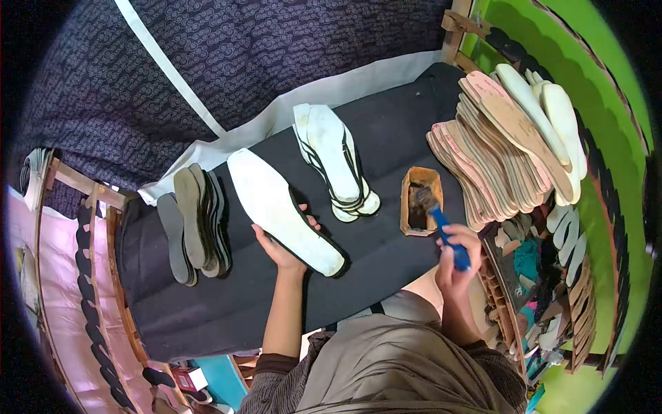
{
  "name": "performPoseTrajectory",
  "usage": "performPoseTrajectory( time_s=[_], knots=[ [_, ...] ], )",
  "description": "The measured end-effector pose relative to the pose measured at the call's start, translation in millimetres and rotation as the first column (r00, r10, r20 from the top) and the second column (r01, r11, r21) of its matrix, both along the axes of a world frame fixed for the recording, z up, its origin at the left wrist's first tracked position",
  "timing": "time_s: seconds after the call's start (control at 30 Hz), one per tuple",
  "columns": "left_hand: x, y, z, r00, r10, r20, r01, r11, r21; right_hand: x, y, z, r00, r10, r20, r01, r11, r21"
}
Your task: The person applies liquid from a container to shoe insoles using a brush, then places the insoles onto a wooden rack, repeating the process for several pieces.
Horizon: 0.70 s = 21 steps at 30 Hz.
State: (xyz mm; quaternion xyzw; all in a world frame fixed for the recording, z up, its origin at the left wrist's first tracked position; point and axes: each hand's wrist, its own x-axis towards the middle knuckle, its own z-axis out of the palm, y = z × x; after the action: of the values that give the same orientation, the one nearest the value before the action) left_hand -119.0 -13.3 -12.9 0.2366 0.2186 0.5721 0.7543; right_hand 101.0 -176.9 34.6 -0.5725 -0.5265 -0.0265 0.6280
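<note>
My left hand [284, 252] is closed around the edges of a white insole [276, 207], holding it face up over the dark table. In my right hand [458, 259] is a brush with a blue handle [452, 241]. The brush's bristle end dips into a small box [405, 200] with brown, stained walls and dark contents. Just beyond the held insole lies a stack of white insoles with black edges [331, 148]. Left of it stands a pile of grey and brown insoles [189, 221].
Large stacks of tan insoles [493, 152] cover the table's right end, with thick white soles [562, 114] on top. A black cloth covers the table [386, 131]. Wooden racks hung with dark pieces [88, 276] flank both sides, and scraps [534, 276] lie at lower right.
</note>
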Motion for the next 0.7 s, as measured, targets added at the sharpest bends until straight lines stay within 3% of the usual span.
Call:
performPoseTrajectory(
  time_s=[0.07,0.27,0.33,0.5,0.6,0.67,0.7],
  knots=[
    [1,1,-2,1.000,-0.011,0.003,0.011,1.000,-0.001,-2,9,5,0.984,-0.109,0.138,0.123,0.988,-0.098],
    [4,-3,3,0.997,-0.076,0.033,0.077,0.997,-0.021,-3,15,-12,0.984,-0.143,0.105,0.163,0.964,-0.212],
    [3,-3,1,0.994,-0.108,0.034,0.107,0.994,0.015,-10,14,-6,0.979,-0.203,-0.034,0.186,0.941,-0.283],
    [2,-5,2,0.988,-0.152,0.026,0.151,0.988,0.037,-16,0,-2,0.942,-0.323,0.085,0.334,0.913,-0.233],
    [5,-11,8,0.985,-0.160,0.062,0.156,0.986,0.064,-25,-18,6,0.958,-0.279,-0.073,0.226,0.884,-0.409],
    [0,-11,12,0.975,-0.196,0.101,0.183,0.974,0.130,-35,-33,10,0.947,-0.295,-0.131,0.220,0.887,-0.406],
    [-3,-12,16,0.973,-0.198,0.121,0.176,0.969,0.174,-40,-44,8,0.945,-0.326,0.013,0.311,0.887,-0.343]
  ],
)
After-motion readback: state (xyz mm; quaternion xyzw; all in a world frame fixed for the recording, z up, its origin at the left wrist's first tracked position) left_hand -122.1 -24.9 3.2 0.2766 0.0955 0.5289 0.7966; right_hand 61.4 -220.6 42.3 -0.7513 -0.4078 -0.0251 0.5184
